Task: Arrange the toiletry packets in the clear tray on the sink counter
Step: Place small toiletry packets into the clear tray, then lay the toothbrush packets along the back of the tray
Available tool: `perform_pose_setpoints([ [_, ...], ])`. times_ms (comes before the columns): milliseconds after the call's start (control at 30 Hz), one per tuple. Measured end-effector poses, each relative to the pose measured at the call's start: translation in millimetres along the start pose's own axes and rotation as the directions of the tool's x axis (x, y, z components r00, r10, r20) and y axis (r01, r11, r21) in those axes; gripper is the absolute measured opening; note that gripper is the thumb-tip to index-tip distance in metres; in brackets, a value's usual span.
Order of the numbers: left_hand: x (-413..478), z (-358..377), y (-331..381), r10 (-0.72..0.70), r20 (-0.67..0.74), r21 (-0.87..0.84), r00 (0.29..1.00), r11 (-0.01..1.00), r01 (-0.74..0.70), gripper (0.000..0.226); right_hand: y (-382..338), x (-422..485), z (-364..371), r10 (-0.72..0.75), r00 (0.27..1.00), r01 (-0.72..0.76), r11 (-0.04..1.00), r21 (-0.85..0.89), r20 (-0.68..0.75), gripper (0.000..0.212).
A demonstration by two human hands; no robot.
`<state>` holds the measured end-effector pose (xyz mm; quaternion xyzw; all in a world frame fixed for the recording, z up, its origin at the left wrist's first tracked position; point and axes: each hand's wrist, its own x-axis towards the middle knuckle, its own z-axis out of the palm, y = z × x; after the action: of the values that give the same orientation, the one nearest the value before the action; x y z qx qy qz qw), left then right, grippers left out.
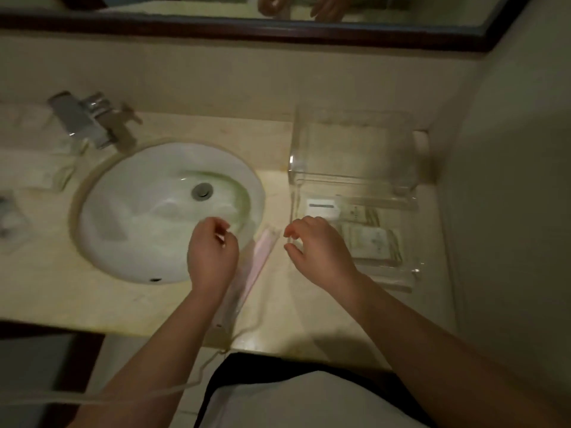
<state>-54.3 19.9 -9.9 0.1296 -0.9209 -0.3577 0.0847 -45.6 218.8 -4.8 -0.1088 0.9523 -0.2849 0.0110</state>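
The clear tray (355, 193) stood on the right side of the counter (309, 319), against the far wall. Its near, lower section held several flat toiletry packets (370, 239) lying overlapped, pale with greenish edges, and one white packet (321, 206) with a dark stripe lay at the far left of that section. The taller far section looked empty, though glare and blur made that hard to judge. A long pink packet (259, 257) lay on the counter outside the tray, slanting from the near edge up toward the basin rim, between the two hands.

The left hand (211, 254) hovered over the near right of the sink (167, 211), fingers curled inward; whether they pinched anything could not be told. The right hand (318, 248) hung just left of the tray's near corner, thumb and fingers spread apart and holding nothing.

The counter was pale, glossy stone. A chrome tap (83, 118) stood at the far left, and blurred wrapped items (58, 177) lay left of the basin. A dark-framed mirror (278, 29) ran along the far wall, and a thin cord (197, 378) trailed off the near edge
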Motion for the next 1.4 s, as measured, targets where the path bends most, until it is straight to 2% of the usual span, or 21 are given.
perform_pose_setpoints([
  [67,-21.4,-14.4,-21.5,-0.056,0.202,0.149,0.978,0.989,0.026,0.027,-10.3,3.3,11.7,-0.032,0.999,0.033,0.999,-0.02,0.023,0.02],
  [133,-36.6,-19.6,-34.8,-0.077,0.38,0.294,0.922,0.955,-0.041,0.05,-21.7,4.6,20.6,-0.065,0.996,0.069,0.995,-0.071,0.063,0.023],
  [167,-40.9,-19.9,-38.9,-0.058,0.421,0.321,0.905,0.943,-0.089,0.055,-27.7,5.6,23.8,-0.098,0.991,0.107,0.989,-0.099,0.095,0.026],
  [233,-43.2,-21.5,-43.3,-0.027,0.425,0.288,0.905,0.952,-0.107,0.054,-36.8,10.9,29.9,-0.17,0.965,0.201,0.967,-0.153,0.198,0.035],
  [333,-34.0,-37.6,-57.4,-0.073,0.37,0.118,0.926,0.993,0.032,0.039,-50.8,22.6,42.5,-0.201,0.892,0.311,0.923,-0.226,0.406,0.041],
  [500,-14.5,-77.9,-98.7,-0.106,0.293,0.044,0.95,0.994,0.097,0.022,-66.6,42.5,62.0,-0.215,0.831,0.433,0.829,-0.354,0.513,0.029],
  [600,2.7,-108.2,-124.7,-0.179,0.188,-0.017,0.966,0.983,0.185,0.011,-90.4,54.7,73.6,-0.182,0.861,0.35,0.89,-0.292,0.475,0.023],
  [667,15.0,-131.5,-141.7,-0.251,0.108,-0.088,0.962,0.961,0.261,0.01,-115.8,62.2,83.5,-0.153,0.897,0.247,0.952,-0.182,0.415,0.021],
  [767,32.0,-160.8,-163.2,-0.36,0.018,-0.129,0.933,0.924,0.359,0.011,-152.0,78.5,95.2,-0.12,0.92,0.139,0.99,-0.025,0.373,0.016],
  [833,38.5,-179.5,-176.8,-0.425,-0.032,-0.147,0.905,0.897,0.416,0.011,-176.1,94.9,106.0,-0.124,0.92,0.1,0.992,0.083,0.373,0.015],
  [1033,66.5,-223.0,-217.4,-0.465,-0.078,-0.124,0.882,0.882,0.454,0.009,-237.5,136.2,147.4,-0.042,0.9,-0.089,0.957,0.277,0.434,0.009],
  [1200,134.9,-268.0,-280.3,-0.524,-0.342,-0.011,0.78,0.832,0.554,0.018,-287.0,177.0,176.3,-0.001,0.888,-0.153,0.942,0.299,0.46,0.008],
  [1267,161.4,-278.9,-308.6,-0.541,-0.35,0.011,0.765,0.814,0.581,0.025,-304.7,193.4,189.6,0.053,0.883,-0.208,0.935,0.287,0.466,0.008],
  [1400,206.2,-288.5,-345.2,-0.582,-0.258,0.033,0.771,0.792,0.609,0.038,-340.8,220.6,213.4,0.122,0.862,-0.297,0.908,0.295,0.492,0.016],
])
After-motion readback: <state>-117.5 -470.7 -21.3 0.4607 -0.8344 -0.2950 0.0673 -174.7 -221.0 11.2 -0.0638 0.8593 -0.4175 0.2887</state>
